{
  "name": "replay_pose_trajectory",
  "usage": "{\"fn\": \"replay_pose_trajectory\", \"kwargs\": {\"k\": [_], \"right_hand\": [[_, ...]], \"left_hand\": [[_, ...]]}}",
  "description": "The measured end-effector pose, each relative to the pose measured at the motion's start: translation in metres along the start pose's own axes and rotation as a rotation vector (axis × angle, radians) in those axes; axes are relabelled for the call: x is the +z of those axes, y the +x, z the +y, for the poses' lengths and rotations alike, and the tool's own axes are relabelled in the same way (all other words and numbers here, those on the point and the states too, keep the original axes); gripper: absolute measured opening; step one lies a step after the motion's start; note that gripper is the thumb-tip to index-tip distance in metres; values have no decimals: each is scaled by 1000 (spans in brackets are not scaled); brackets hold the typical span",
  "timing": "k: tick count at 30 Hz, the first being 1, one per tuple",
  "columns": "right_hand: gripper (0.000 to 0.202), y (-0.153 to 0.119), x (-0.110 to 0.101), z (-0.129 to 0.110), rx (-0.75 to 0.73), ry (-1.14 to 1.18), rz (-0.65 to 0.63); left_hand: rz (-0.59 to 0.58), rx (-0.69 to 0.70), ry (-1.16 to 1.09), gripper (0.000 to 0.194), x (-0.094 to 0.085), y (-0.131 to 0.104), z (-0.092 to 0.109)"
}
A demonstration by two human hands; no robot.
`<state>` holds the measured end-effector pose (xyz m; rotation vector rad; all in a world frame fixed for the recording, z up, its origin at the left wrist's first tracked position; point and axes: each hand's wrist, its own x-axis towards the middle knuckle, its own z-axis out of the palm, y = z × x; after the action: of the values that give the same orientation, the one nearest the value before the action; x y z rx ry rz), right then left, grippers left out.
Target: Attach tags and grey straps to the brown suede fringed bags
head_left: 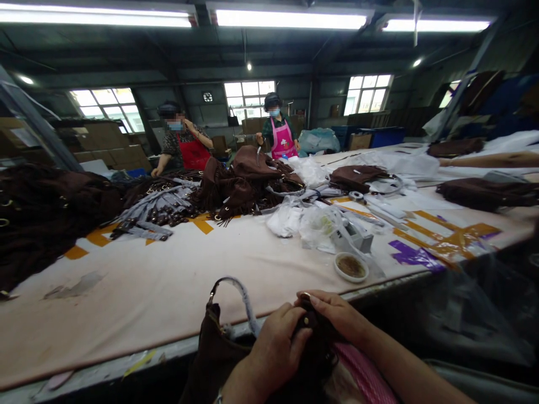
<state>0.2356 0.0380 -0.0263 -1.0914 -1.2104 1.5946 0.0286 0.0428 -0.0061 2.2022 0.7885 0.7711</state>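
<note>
A dark brown handbag rests at the near table edge, close to my body. Its handle, wrapped in pale grey covering, arches up on the left. My left hand is closed on the bag's upper edge, thumb and fingers pinching beside a small gold-coloured stud. On the other side, my right hand grips the same dark brown part with its fingertips, close to the left hand. The lower part of the bag is in shadow and partly behind my forearms.
Brown fringed bags and wrapped straps lie piled across the table. A dark brown heap fills the left side. A small dish stands near plastic bags. Two co-workers stand opposite; another person's arm reaches in at right.
</note>
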Motion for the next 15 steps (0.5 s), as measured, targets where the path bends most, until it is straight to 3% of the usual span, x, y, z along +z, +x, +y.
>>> {"fn": "replay_pose_trajectory", "kwargs": {"k": [3, 9, 12, 15], "right_hand": [[48, -2, 1, 8, 15, 154, -105], [42, -4, 4, 17, 29, 307, -126], [48, -2, 13, 19, 8, 274, -144], [52, -1, 22, 19, -1, 246, -148]], "left_hand": [[1, 6, -36, 27, -2, -1, 2], [32, -33, -121, 28, -4, -3, 6], [94, -243, -262, 18, -5, -2, 5], [154, -568, -504, 39, -5, -1, 1]]}}
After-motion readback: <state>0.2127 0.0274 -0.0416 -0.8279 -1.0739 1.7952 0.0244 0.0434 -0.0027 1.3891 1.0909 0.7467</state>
